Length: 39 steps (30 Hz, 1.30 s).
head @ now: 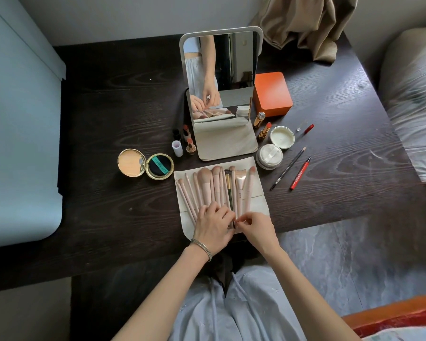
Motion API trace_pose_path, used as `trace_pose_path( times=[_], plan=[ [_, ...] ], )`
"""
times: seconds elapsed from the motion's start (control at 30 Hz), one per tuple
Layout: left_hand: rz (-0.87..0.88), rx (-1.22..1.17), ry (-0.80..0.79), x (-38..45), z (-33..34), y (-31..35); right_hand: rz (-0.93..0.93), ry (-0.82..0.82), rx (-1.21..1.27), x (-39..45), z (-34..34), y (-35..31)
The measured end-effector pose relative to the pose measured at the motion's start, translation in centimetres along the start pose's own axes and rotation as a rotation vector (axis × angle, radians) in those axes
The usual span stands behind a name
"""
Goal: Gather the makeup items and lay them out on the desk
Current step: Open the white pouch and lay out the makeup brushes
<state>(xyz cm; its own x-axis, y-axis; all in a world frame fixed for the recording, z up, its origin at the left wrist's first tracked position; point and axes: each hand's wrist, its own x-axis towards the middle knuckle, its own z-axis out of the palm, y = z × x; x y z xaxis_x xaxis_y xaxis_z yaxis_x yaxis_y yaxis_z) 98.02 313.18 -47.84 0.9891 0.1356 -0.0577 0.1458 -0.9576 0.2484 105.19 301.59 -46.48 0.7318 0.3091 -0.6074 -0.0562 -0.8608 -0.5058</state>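
A dark wood-grain surface (108,124) carries an upright rounded mirror (220,80), an orange box (272,93) and a cream fabric brush roll (257,200) near its front edge, fanned with slim pink makeup brushes (208,183). An open gold compact (145,164) lies left. The left hand (213,226) rests curled over the handles; the right hand (252,228) pinches the dark-handled brush (230,193).
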Motion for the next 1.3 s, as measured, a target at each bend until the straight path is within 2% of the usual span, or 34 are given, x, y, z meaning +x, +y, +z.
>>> trace_pose_path(
  times=[0.27, 0.47, 0.8, 0.93, 1.13, 1.3],
  plan=[
    [-0.015, -0.03, 0.035, -0.2, 0.0, -0.3, -0.03, -0.02, -0.018, -0.4, 0.2, -0.4],
    [-0.041, -0.037, -0.006, -0.2, -0.3, -0.3, 0.01, -0.049, -0.036, -0.4, 0.6, -0.8],
    [-0.102, -0.131, -0.041, 0.0, -0.1, -0.1, 0.098, -0.077, 0.21, -0.3, 0.5, -1.0],
    [-0.114, -0.157, -0.055, -0.3, 0.2, -0.3, 0.092, -0.089, 0.194, -0.4, 0.6, -1.2],
    [-0.163, -0.166, -0.003, -0.3, -0.2, -0.1, 0.075, 0.021, 0.091, -1.0, 0.3, -1.4],
    [-0.222, -0.151, 0.038, 0.3, -0.1, 0.3, 0.082, -0.02, 0.097, -0.9, 0.1, -1.8]
  ],
)
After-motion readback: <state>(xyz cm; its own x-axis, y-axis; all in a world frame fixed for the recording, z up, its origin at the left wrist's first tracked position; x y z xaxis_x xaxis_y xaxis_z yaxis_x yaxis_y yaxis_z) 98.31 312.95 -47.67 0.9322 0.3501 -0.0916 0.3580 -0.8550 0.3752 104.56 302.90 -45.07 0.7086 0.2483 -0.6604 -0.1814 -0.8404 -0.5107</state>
